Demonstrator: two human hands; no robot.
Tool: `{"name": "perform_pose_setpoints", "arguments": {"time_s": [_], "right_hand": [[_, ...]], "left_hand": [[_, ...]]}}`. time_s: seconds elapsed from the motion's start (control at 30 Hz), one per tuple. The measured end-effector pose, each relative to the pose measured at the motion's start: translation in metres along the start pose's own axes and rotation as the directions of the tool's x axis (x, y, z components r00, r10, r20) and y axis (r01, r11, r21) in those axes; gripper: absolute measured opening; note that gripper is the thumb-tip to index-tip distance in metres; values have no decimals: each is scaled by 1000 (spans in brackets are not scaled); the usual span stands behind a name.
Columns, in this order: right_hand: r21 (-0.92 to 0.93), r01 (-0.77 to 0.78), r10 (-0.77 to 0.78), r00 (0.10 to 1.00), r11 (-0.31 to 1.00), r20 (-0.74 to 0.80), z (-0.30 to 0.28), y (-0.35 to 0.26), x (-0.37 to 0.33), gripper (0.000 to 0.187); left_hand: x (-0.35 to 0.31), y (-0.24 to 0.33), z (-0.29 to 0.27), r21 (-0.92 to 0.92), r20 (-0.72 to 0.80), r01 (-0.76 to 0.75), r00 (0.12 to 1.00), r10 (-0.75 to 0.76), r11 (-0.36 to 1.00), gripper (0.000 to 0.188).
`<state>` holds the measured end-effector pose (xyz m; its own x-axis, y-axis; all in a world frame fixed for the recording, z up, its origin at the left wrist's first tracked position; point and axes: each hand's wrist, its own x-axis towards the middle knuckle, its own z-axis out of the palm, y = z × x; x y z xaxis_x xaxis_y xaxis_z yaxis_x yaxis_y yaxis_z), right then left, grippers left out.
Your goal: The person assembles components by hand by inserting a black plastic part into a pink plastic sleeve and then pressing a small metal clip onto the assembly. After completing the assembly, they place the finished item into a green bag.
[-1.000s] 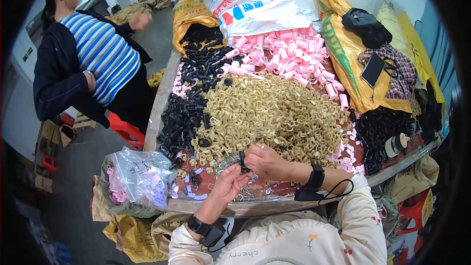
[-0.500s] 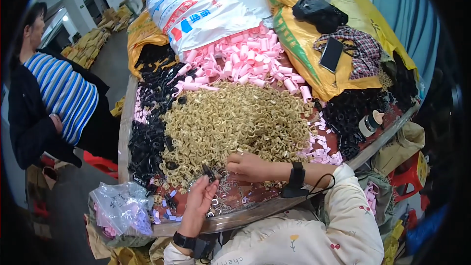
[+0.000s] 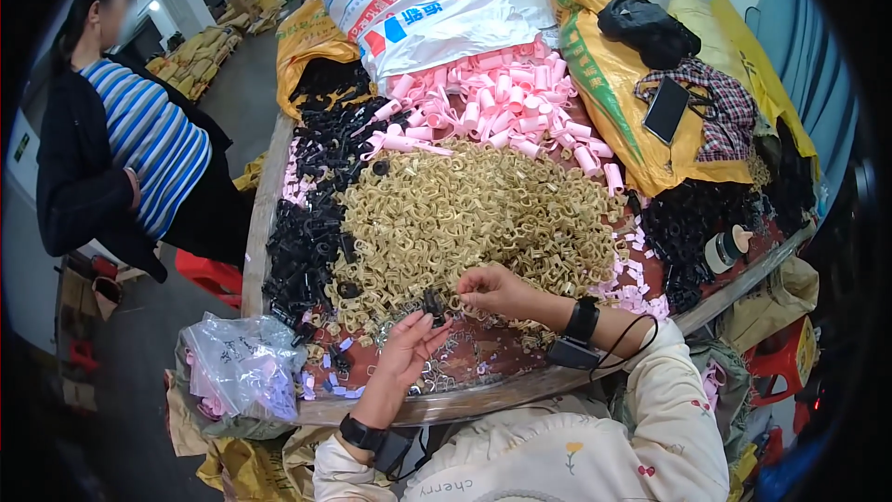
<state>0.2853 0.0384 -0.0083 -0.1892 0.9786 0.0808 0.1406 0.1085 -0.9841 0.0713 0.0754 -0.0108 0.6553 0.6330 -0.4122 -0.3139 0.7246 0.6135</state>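
My left hand point(image 3: 409, 346), near the front edge of the table, grips a small black plastic part point(image 3: 433, 305) between thumb and fingers. Just to its right, my right hand point(image 3: 494, 291) is closed in a pinch; whatever its fingertips hold is too small or hidden. Both hands are over the near side of a large heap of small tan plastic clips point(image 3: 474, 214). Small shiny metal pieces point(image 3: 446, 367) lie scattered on the reddish tabletop below my hands.
Pink plastic tubes point(image 3: 520, 98) spill from a white sack point(image 3: 418, 14) at the back. Black parts point(image 3: 307, 223) line the left side. A phone point(image 3: 666, 110) rests on a yellow sack point(image 3: 604, 65). A bottle point(image 3: 727, 249) stands at right. A person point(image 3: 149, 139) stands at left.
The view has shifted, so the table sits further right in it. The black part stays in my left hand, and my right hand remains close beside it. The person at left has turned their head.
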Motion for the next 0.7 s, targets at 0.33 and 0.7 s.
{"name": "perform_pose_setpoints", "arguments": {"time_s": [0.33,0.7], "right_hand": [[572,-297,317,946,764,68,10,-16,-11,11],[301,-226,224,974,926,42,4,-11,-14,14]], "left_hand": [[0,-12,21,-67,161,-73,983,83,995,17],[5,-10,28,-60,92,-96,991,102,993,14]]}}
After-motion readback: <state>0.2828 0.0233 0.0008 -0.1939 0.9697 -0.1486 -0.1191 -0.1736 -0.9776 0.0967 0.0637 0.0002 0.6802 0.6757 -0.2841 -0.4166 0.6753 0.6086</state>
